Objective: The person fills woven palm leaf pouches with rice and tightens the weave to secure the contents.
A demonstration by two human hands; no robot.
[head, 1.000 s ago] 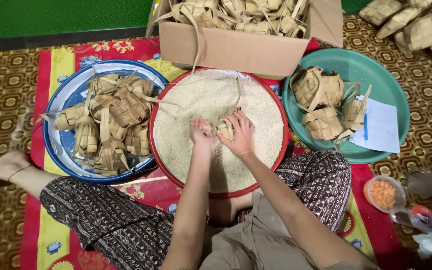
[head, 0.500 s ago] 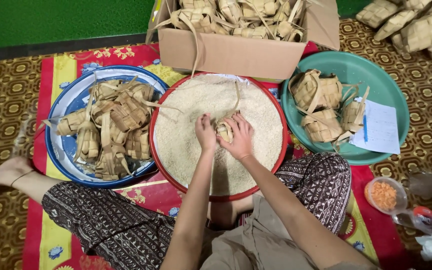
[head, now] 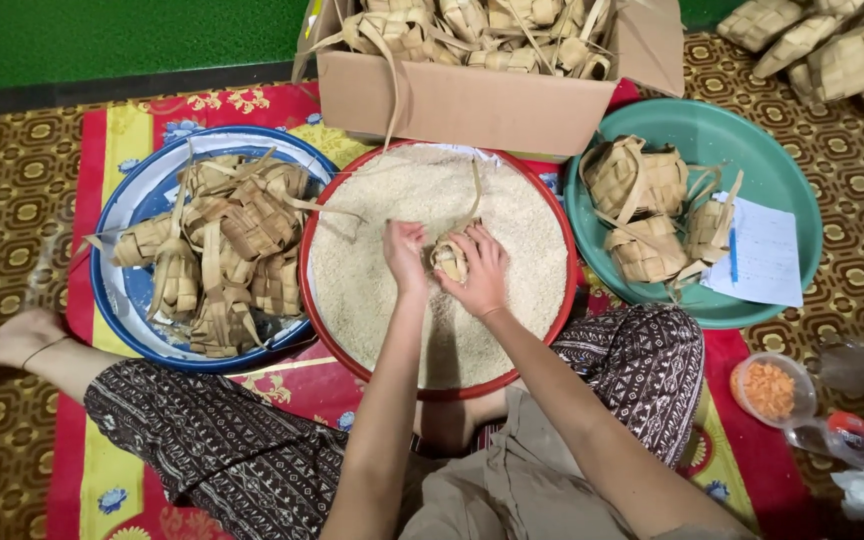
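A: Where's the small woven palm-leaf pouch (head: pixel 449 258)?

B: Over the middle of the red-rimmed round tray of white rice (head: pixel 542 200). Right hand (head: pixel 480 275) fingers cup it; left hand (head: pixel 405 256) fingers pinch above. Best kept low so grains fall back.

We hold both forearms forward, close together. Our left hand (head: pixel 405 257) is bunched, fingertips pinched and pointing down. Our right hand (head: pixel 479 272) is cupped beside it, fingers curled inward, the two hands nearly touching.
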